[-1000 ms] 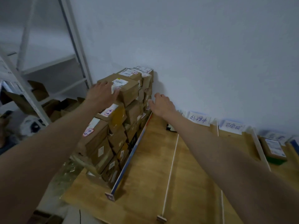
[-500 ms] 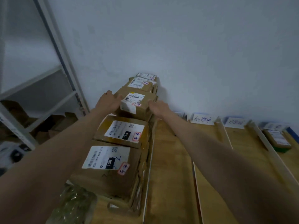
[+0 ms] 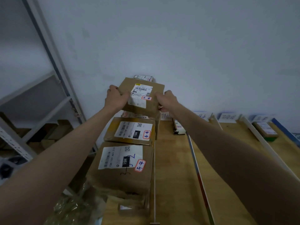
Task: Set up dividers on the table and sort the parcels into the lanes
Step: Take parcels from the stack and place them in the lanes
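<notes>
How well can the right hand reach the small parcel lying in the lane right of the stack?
Probably not at once: the right hand and left hand both grip the lifted box. The small parcel lies uncovered below the right wrist, so the path looks free.

The scene is dim and bluish, with flat, soft light and no glare. The white labels on the parcel (image 3: 140, 96) gripped between the left hand (image 3: 115, 98) and right hand (image 3: 167, 100) are the brightest patches. Weak shadows sit under that parcel and on the wall behind the hands. Wide-angle distortion stretches both forearms toward the lower corners and bends the shelf frame (image 3: 53, 62) left of the left hand. Fine label print is blurred.
</notes>
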A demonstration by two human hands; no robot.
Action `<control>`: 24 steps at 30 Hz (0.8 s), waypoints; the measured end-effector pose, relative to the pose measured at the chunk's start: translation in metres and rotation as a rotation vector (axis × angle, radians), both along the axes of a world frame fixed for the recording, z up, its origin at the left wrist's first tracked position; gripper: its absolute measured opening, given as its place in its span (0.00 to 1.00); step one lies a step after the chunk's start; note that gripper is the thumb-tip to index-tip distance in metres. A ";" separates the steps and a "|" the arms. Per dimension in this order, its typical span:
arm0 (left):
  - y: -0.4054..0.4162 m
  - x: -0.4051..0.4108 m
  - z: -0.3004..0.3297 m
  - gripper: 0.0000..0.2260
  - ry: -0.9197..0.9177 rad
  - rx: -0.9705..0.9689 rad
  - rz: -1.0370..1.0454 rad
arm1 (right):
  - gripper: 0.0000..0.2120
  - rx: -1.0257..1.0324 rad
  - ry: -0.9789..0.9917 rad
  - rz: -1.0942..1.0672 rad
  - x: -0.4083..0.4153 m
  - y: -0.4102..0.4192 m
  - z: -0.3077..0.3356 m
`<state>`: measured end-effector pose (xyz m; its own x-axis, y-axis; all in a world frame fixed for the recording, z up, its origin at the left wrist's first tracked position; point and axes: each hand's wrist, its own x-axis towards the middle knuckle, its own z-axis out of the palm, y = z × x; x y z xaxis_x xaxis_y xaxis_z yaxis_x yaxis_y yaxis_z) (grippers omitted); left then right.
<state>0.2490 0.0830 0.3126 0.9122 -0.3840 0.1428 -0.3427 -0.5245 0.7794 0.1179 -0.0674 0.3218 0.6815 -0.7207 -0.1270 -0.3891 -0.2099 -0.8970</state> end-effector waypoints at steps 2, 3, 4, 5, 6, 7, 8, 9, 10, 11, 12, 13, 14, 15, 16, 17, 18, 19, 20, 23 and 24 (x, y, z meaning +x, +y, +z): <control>-0.004 -0.006 0.010 0.25 -0.045 -0.033 -0.041 | 0.28 0.092 -0.044 -0.004 -0.013 -0.005 0.010; -0.007 -0.009 0.015 0.24 -0.070 -0.042 -0.063 | 0.29 0.141 -0.065 0.010 -0.021 -0.008 0.016; -0.010 -0.012 0.020 0.24 -0.091 -0.046 -0.085 | 0.29 0.180 -0.082 0.029 -0.030 -0.012 0.021; -0.014 -0.015 0.025 0.24 -0.107 -0.047 -0.109 | 0.29 0.213 -0.100 0.044 -0.039 -0.017 0.025; -0.019 -0.018 0.029 0.24 -0.116 -0.045 -0.137 | 0.30 0.237 -0.112 0.048 -0.049 -0.022 0.029; -0.024 -0.021 0.034 0.25 -0.119 -0.043 -0.168 | 0.30 0.245 -0.115 0.042 -0.058 -0.028 0.033; -0.029 -0.024 0.037 0.25 -0.120 -0.042 -0.198 | 0.30 0.242 -0.108 0.039 -0.068 -0.034 0.037; -0.036 -0.028 0.040 0.26 -0.121 -0.041 -0.226 | 0.29 0.235 -0.096 0.051 -0.078 -0.040 0.039; -0.042 -0.031 0.042 0.26 -0.125 -0.035 -0.249 | 0.28 0.231 -0.082 0.069 -0.088 -0.044 0.042; -0.049 -0.036 0.043 0.26 -0.132 -0.020 -0.270 | 0.27 0.226 -0.066 0.081 -0.098 -0.048 0.043; -0.057 -0.040 0.044 0.26 -0.143 -0.001 -0.293 | 0.27 0.220 -0.049 0.083 -0.108 -0.051 0.045; -0.065 -0.045 0.044 0.25 -0.155 0.010 -0.325 | 0.27 0.212 -0.036 0.075 -0.118 -0.054 0.045; -0.072 -0.051 0.043 0.25 -0.165 0.016 -0.362 | 0.26 0.196 -0.025 0.060 -0.128 -0.056 0.044; -0.079 -0.057 0.042 0.25 -0.172 0.029 -0.401 | 0.26 0.171 -0.014 0.036 -0.138 -0.058 0.043; -0.086 -0.062 0.040 0.25 -0.175 0.056 -0.442 | 0.26 0.136 0.000 0.008 -0.148 -0.059 0.040; -0.093 -0.068 0.038 0.26 -0.172 0.096 -0.481 | 0.26 0.101 0.011 -0.022 -0.158 -0.060 0.037; -0.098 -0.074 0.034 0.27 -0.171 0.148 -0.510 | 0.27 0.080 0.014 -0.055 -0.167 -0.060 0.032; -0.103 -0.081 0.030 0.29 -0.176 0.202 -0.523 | 0.27 0.075 0.008 -0.094 -0.176 -0.060 0.026; -0.107 -0.088 0.026 0.31 -0.180 0.250 -0.528 | 0.27 0.081 0.000 -0.139 -0.186 -0.060 0.020; -0.118 -0.113 0.012 0.33 -0.224 0.368 -0.562 | 0.27 0.118 0.006 -0.283 -0.214 -0.059 0.000; -0.121 -0.122 0.007 0.33 -0.272 0.420 -0.580 | 0.27 0.137 0.009 -0.330 -0.224 -0.059 -0.008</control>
<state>0.1274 -0.0381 0.3192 0.5014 -0.8624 0.0697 -0.8048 -0.4353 0.4036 -0.1065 -0.1265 0.3142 0.4136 -0.8775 -0.2426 -0.4239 0.0502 -0.9043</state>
